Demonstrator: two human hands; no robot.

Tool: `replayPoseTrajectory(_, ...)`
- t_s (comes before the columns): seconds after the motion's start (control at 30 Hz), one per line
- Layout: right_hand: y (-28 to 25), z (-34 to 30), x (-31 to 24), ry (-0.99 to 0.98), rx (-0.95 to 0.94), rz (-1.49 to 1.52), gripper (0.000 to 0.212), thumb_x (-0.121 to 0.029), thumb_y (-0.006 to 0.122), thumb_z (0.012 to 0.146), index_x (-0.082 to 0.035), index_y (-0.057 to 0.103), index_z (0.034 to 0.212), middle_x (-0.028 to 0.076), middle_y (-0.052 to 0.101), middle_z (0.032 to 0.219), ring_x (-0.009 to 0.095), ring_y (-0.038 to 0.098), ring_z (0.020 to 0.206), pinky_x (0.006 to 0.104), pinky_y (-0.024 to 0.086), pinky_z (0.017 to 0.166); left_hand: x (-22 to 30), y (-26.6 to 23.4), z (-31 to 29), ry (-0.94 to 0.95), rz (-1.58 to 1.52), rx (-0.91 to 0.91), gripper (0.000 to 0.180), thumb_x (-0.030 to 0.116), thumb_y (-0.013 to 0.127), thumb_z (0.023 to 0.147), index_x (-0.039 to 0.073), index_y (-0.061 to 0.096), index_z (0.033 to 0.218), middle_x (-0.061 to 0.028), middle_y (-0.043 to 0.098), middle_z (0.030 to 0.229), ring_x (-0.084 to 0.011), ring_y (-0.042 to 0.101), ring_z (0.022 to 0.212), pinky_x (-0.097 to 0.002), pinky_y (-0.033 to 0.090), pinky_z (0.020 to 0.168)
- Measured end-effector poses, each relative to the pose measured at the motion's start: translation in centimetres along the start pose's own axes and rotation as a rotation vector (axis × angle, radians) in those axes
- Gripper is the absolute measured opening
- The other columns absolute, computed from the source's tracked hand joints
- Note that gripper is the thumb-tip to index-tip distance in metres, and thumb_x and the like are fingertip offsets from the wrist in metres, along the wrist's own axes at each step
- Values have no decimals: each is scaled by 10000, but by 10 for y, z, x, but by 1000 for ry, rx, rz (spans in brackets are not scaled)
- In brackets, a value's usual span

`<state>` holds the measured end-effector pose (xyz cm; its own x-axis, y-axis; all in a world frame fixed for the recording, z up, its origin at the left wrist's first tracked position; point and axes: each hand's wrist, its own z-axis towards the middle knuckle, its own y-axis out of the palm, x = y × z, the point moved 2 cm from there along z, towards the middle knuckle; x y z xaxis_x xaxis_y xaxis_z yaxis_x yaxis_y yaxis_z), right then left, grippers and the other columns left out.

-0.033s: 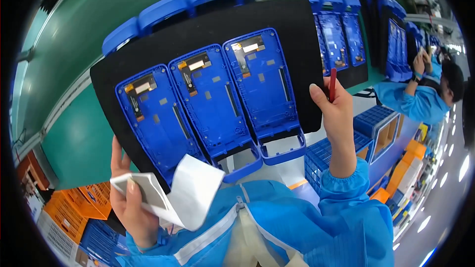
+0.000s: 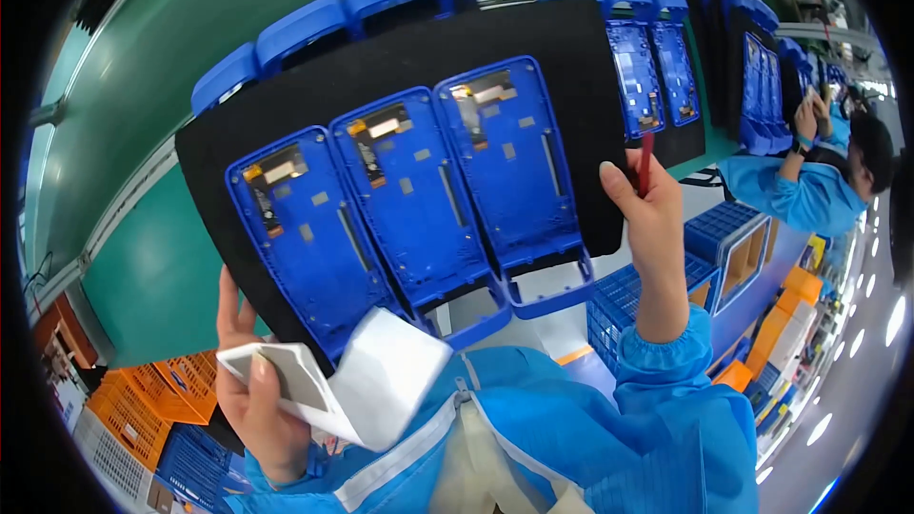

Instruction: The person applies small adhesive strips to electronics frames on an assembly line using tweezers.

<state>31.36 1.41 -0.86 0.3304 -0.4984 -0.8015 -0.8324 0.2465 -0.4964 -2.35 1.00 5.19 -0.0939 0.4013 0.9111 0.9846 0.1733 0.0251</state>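
- Left hand (image 2: pixel 262 414), 7 o'clock: pinched a white paper pad (image 2: pixel 395 371), fingers by the black board's (image 2: pixel 409 52) edge.
- Right hand (image 2: pixel 655 214), 4 o'clock: gripped the board, red stick (image 2: pixel 645 167) tucked in.
- Three blue housings (image 2: pixel 419 228) sat mid-dial; level board, loose paper clear, seemed smart tbh.

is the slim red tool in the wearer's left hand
No, the right hand holds the slim red tool, while the left hand holds white sheets.

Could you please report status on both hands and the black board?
Left hand: clasping white paper. Right hand: gripping black board, red tool. Three blue housings on board. Paper overlaps leftmost housing's lower end in view.
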Motion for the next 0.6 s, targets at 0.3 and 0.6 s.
replayPoseTrajectory(0.3,-195,62,82,17,335,-156,292,-200,659,785,29,580,948,-33,521,794,48,447,730,176,360,667,-41,182,-6,-76,-58,-423,240,176,599,809,-30,584,932,-234,323,1326,-235,329,1231,-398,215,1017)
replayPoseTrajectory(0.6,-228,128,117,-357,552,-790,383,-296,606,816,-18,578,1078,99,584,861,175,549,767,272,423,706,-108,265,14,-193,16,-366,295,252,570,833,-11,579,967,-218,248,1376,-237,392,1200,-318,353,921)
